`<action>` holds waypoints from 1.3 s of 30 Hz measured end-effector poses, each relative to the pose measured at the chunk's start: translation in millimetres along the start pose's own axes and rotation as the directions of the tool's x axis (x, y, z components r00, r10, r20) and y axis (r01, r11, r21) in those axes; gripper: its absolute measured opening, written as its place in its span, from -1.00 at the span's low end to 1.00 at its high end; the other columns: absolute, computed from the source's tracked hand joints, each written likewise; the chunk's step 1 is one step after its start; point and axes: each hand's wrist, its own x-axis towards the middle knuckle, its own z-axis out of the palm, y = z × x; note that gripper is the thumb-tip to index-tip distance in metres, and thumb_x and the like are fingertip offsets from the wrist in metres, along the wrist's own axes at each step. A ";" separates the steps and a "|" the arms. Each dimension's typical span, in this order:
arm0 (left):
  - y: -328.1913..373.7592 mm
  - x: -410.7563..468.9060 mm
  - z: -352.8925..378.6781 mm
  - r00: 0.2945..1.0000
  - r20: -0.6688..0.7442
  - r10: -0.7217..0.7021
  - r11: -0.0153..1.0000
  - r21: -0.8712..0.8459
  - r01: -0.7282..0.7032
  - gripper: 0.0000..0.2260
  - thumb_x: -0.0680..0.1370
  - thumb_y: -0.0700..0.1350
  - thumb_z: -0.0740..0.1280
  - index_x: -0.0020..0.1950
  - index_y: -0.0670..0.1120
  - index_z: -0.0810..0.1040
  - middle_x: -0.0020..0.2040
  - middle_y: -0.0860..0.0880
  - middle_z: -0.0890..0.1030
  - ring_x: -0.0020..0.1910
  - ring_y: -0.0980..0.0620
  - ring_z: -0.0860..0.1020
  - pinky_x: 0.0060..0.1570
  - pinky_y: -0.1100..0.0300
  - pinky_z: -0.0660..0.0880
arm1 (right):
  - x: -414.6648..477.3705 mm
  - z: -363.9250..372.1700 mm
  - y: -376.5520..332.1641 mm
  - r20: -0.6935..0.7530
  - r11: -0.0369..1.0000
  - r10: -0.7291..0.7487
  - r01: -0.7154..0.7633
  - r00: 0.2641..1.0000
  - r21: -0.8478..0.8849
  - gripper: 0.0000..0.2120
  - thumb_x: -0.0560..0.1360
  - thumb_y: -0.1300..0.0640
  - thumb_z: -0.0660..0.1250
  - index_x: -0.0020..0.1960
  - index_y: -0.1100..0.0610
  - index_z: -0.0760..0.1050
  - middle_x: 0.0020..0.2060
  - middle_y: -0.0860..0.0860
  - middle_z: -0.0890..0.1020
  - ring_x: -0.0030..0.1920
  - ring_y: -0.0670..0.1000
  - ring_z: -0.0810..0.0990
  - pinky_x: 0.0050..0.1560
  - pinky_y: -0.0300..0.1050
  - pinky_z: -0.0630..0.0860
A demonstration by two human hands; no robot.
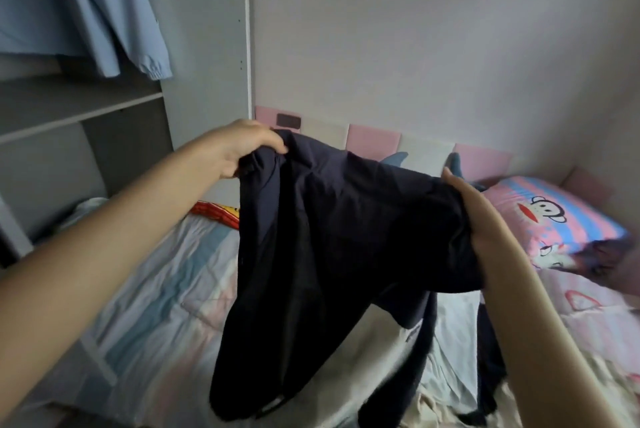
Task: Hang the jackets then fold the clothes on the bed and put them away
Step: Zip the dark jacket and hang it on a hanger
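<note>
A dark navy garment (332, 254) hangs in the air above the bed (149, 306), held up by both hands. My left hand (246, 147) pinches its upper left corner, thumb on top of the cloth. My right hand (474, 219) grips its upper right edge with the fingers hidden behind the fabric. The lower part of the garment drapes down toward the mattress. A light blue jacket (86, 8) hangs in the open wardrobe at the upper left.
Grey wardrobe shelves (79, 109) stand at the left beside the bed. A striped pillow with a cartoon monkey (554, 216) lies at the right. White and cream cloth (453, 358) lies under the garment. A red and yellow item (218, 213) sits near the pink padded headboard (374, 140).
</note>
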 end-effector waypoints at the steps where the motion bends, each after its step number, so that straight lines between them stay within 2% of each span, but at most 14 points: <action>1: 5.3 8.9 -5.6 0.998 -0.056 -0.003 0.998 -0.063 0.000 -0.92 0.47 -0.29 0.34 -0.18 -0.13 0.51 -0.35 -0.05 0.54 -0.49 0.08 0.53 -0.46 0.41 0.41 | -0.4 10.9 -8.7 0.008 0.998 0.015 -0.015 1.000 0.066 -0.72 0.41 -0.08 0.44 -0.04 0.11 0.56 -0.26 0.03 0.69 -0.22 -0.03 0.68 -0.01 -0.13 0.59; 4: 6.5 44.6 -8.5 0.985 -0.168 -0.025 0.983 -0.182 -0.006 -0.86 0.46 -0.33 0.31 -0.22 -0.12 0.44 -0.34 -0.05 0.46 -0.47 0.08 0.48 -0.62 0.46 0.31 | 37.0 13.0 -9.6 -0.059 0.999 0.026 -0.025 0.998 0.027 -0.76 0.47 0.00 0.38 0.01 0.15 0.58 -0.08 0.10 0.69 -0.04 0.05 0.66 0.17 -0.03 0.54; 6: -3.1 73.0 -2.9 0.974 -0.223 -0.044 0.986 -0.169 0.006 -0.76 0.43 -0.38 0.31 0.00 -0.13 0.40 -0.24 -0.09 0.41 -0.35 0.05 0.43 -0.60 0.37 0.35 | 70.8 12.5 -5.0 -0.163 0.997 0.058 -0.065 0.985 -0.038 -0.52 0.39 -0.01 0.42 0.26 0.15 0.48 0.12 0.13 0.63 0.12 0.10 0.61 0.24 0.02 0.48; 11: -40.2 160.8 3.6 0.991 -0.116 0.073 0.996 0.055 -0.067 -0.64 0.33 -0.47 0.36 0.02 -0.14 0.49 -0.15 -0.09 0.49 -0.09 -0.08 0.48 -0.27 0.20 0.45 | 178.5 8.6 28.9 -0.378 0.989 0.075 -0.117 0.923 -0.090 -0.54 0.53 0.05 0.33 0.39 0.12 0.40 0.16 0.14 0.60 0.04 0.14 0.62 -0.11 -0.02 0.57; 15: -60.8 255.4 16.9 0.959 -0.160 0.235 0.960 0.193 -0.203 -0.71 0.38 -0.41 0.37 0.05 -0.15 0.55 -0.06 -0.07 0.58 -0.03 -0.08 0.51 -0.21 0.23 0.45 | 251.8 33.4 26.9 -0.526 0.957 -0.198 0.047 0.827 -0.287 -0.61 0.56 0.12 0.29 0.32 0.28 0.37 0.09 0.16 0.56 -0.03 0.12 0.59 0.03 0.01 0.57; 17: -70.0 303.0 27.8 0.935 -0.111 0.337 0.911 0.290 -0.294 -0.59 0.50 -0.22 0.35 0.34 -0.10 0.40 0.22 -0.13 0.53 0.18 -0.13 0.50 0.12 0.14 0.45 | 285.3 45.2 24.2 -0.415 0.880 -0.305 0.087 0.857 -0.466 -0.39 0.51 0.05 0.36 0.44 0.22 0.19 0.27 0.18 0.47 0.20 0.15 0.52 0.25 0.12 0.48; 20: -128.1 363.9 59.0 0.976 0.114 0.187 0.891 0.400 -0.217 -0.28 0.56 0.03 0.30 0.56 0.06 -0.10 0.48 -0.23 0.23 0.40 -0.19 0.32 0.36 0.00 0.30 | 334.7 39.5 78.8 -0.388 0.611 -0.214 -0.187 0.897 -0.769 0.02 0.38 -0.04 0.49 0.54 0.19 -0.12 0.43 0.22 0.25 0.43 0.22 0.26 0.41 0.15 0.26; 22: -193.7 368.6 77.3 0.982 0.188 0.026 0.880 0.461 -0.111 -0.26 0.56 0.10 0.25 0.55 0.09 -0.19 0.50 -0.20 0.18 0.38 -0.21 0.34 0.33 -0.06 0.33 | 324.4 33.3 137.8 -0.443 0.408 -0.165 -0.348 0.881 -0.844 -0.08 0.39 -0.07 0.46 0.53 0.17 0.00 0.41 0.21 0.24 0.42 0.23 0.24 0.40 0.15 0.25; 25: -331.0 345.2 101.0 0.933 0.270 -0.240 0.788 0.615 0.025 -0.36 0.58 0.08 0.24 0.56 0.05 -0.02 0.52 -0.15 0.12 0.42 -0.18 0.27 0.36 -0.09 0.30 | 291.6 3.5 255.7 -0.296 0.271 0.116 -0.317 0.948 -0.909 -0.30 0.46 0.05 0.41 0.49 0.09 0.14 0.39 0.16 0.24 0.36 0.21 0.32 0.32 0.08 0.35; 28: -455.9 300.2 107.0 0.843 0.293 -0.452 0.659 0.746 0.094 -0.49 0.57 0.00 0.26 0.50 0.00 0.21 0.50 -0.15 0.14 0.42 -0.16 0.26 0.38 -0.02 0.27 | 248.4 -31.8 372.1 -0.269 0.123 0.520 -0.383 0.811 -0.916 -0.35 0.55 0.08 0.31 0.53 0.07 0.06 0.42 0.18 0.20 0.35 0.18 0.35 0.28 -0.03 0.36; 31: -540.0 261.3 104.4 0.797 0.251 -0.550 0.596 0.786 0.164 -0.57 0.57 -0.04 0.27 0.43 -0.02 0.32 0.46 -0.14 0.21 0.39 -0.12 0.32 0.35 0.10 0.29 | 214.9 -54.1 458.5 -0.310 0.102 0.600 -0.455 0.737 -0.885 -0.41 0.58 0.03 0.25 0.52 0.06 0.08 0.37 0.18 0.27 0.14 0.12 0.49 0.11 -0.11 0.43; 34: -612.5 232.0 110.5 0.780 0.192 -0.596 0.608 0.742 0.282 -0.58 0.55 -0.13 0.32 0.40 -0.13 0.36 0.37 -0.21 0.35 0.32 -0.12 0.38 0.27 0.18 0.27 | 192.9 -71.8 540.0 -0.347 0.063 0.660 -0.509 0.667 -0.858 -0.38 0.54 -0.01 0.31 0.50 0.03 0.10 0.36 0.17 0.28 0.23 0.17 0.46 0.24 -0.03 0.42; 37: -661.8 210.5 119.5 0.793 0.038 -0.608 0.658 0.584 0.476 -0.53 0.52 -0.22 0.35 0.40 -0.21 0.32 0.32 -0.28 0.38 0.30 -0.20 0.38 0.29 0.10 0.28 | 172.8 -80.3 596.5 -0.336 -0.018 0.649 -0.428 0.682 -0.904 -0.28 0.48 -0.05 0.39 0.49 -0.05 0.06 0.39 0.12 0.16 0.35 0.20 0.32 0.26 0.07 0.42; 39: -682.9 200.2 129.3 0.784 -0.129 -0.608 0.686 0.411 0.600 -0.52 0.53 -0.21 0.34 0.41 -0.24 0.29 0.33 -0.30 0.37 0.29 -0.23 0.39 0.29 0.06 0.31 | 164.8 -85.1 624.1 -0.342 -0.129 0.564 -0.328 0.752 -0.936 -0.27 0.47 -0.09 0.39 0.48 -0.08 0.05 0.39 0.11 0.15 0.35 0.19 0.29 0.20 0.06 0.47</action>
